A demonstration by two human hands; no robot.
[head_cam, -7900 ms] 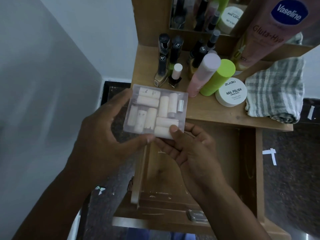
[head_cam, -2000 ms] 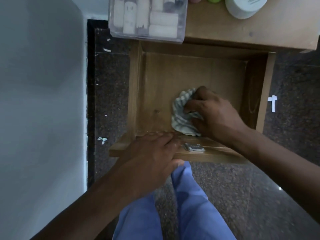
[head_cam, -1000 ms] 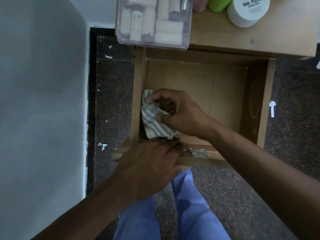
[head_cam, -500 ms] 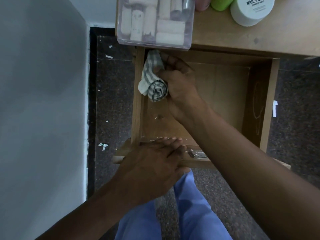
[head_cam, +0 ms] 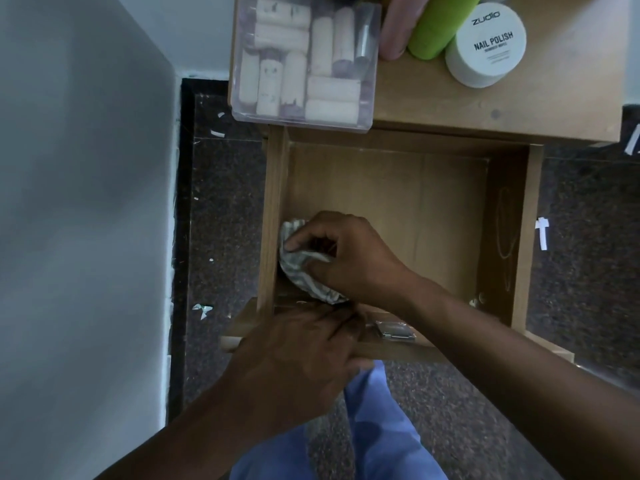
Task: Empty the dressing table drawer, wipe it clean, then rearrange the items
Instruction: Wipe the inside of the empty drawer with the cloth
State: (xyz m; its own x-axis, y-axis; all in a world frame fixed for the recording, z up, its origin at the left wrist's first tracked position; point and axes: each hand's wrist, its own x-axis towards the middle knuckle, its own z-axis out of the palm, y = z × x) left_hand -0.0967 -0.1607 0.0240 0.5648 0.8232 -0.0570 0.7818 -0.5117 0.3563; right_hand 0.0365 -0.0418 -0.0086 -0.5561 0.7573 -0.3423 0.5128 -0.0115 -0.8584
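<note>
Right hand [head_cam: 349, 258] bunched around striped cloth [head_cam: 304, 271] at drawer's [head_cam: 516, 237] near left corner, left hand [head_cam: 294, 362] flat with fingers together on drawer's front edge, clear box [head_cam: 304, 60] on surface [head_cam: 519, 109] above

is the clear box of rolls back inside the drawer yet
No, the clear box sits up on the tabletop, while the drawer holds only the right hand pressing the striped cloth.

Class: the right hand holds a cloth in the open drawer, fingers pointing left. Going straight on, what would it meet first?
Probably the drawer's left wall: the right hand presses the striped cloth right beside it, seemingly touching already.
</note>
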